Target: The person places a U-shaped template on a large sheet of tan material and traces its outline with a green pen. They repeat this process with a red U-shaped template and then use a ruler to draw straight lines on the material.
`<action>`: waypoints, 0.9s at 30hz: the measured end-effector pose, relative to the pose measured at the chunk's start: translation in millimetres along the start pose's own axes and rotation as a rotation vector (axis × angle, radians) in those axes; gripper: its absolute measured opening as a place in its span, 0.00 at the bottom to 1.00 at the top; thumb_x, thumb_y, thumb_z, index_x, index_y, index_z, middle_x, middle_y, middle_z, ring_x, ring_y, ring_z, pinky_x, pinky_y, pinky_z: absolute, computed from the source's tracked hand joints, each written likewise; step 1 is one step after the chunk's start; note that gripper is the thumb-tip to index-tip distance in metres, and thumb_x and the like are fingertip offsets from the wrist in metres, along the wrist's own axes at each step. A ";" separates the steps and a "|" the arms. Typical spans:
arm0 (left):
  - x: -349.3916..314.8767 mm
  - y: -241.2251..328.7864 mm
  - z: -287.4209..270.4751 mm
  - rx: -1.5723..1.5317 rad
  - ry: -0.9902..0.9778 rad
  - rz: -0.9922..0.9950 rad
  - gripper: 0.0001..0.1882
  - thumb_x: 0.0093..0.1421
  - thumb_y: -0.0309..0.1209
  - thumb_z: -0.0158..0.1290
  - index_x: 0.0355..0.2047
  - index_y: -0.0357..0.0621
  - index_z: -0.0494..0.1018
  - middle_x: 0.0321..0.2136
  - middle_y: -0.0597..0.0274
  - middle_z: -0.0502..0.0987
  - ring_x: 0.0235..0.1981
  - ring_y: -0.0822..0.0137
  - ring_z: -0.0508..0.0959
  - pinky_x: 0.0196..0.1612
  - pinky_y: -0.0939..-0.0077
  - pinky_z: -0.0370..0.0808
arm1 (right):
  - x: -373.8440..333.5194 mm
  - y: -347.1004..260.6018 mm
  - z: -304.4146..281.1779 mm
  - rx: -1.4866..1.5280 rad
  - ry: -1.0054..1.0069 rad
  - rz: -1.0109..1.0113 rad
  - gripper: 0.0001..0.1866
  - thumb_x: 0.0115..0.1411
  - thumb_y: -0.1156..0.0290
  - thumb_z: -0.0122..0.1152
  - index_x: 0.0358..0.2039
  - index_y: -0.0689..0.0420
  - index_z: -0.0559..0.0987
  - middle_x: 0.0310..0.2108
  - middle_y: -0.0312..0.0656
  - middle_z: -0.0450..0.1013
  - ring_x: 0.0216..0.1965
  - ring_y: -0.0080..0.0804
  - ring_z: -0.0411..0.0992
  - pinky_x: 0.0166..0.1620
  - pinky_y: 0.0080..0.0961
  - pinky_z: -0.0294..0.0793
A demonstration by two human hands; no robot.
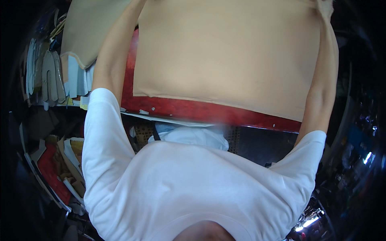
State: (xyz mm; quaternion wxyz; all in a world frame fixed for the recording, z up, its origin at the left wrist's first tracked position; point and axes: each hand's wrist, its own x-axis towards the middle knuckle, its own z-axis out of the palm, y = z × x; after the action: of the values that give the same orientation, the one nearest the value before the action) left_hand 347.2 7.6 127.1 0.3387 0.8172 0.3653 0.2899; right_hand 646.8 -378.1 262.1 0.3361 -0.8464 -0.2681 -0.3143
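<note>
A large tan sheet of smooth, pliable-looking material, perhaps fabric or leather, lies spread over a red tabletop. Its near edge runs slightly slantwise, leaving a strip of red bare along the front. Both my arms reach forward along its sides. At the far right corner my right hand is closed at the sheet's edge, partly cut off by the top of the picture. My left forearm passes the sheet's left side and leaves the picture at the top, so the left hand is hidden.
Left of the table hangs another olive-tan sheet, beside grey and white pattern pieces. Lower left, a shelf holds red and tan scraps. Below the table's front edge sits a white bundle. Cluttered, dark surroundings with bright glints fill the right.
</note>
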 end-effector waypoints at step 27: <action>-343.2 -47.1 -221.5 -0.391 -0.774 -0.057 0.15 0.64 0.31 0.54 0.48 0.35 0.76 0.32 0.69 0.75 0.35 0.77 0.72 0.41 0.82 0.70 | -374.8 -118.2 -111.1 0.719 -0.147 0.528 0.22 0.70 0.57 0.47 0.48 0.67 0.72 0.46 0.52 0.75 0.48 0.35 0.74 0.55 0.32 0.71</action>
State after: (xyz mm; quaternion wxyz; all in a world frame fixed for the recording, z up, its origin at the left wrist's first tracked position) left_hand -25.4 -165.3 146.8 0.6068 0.7759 0.1719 0.0165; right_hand 282.2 -476.5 106.6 0.6576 -0.7353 -0.1582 -0.0439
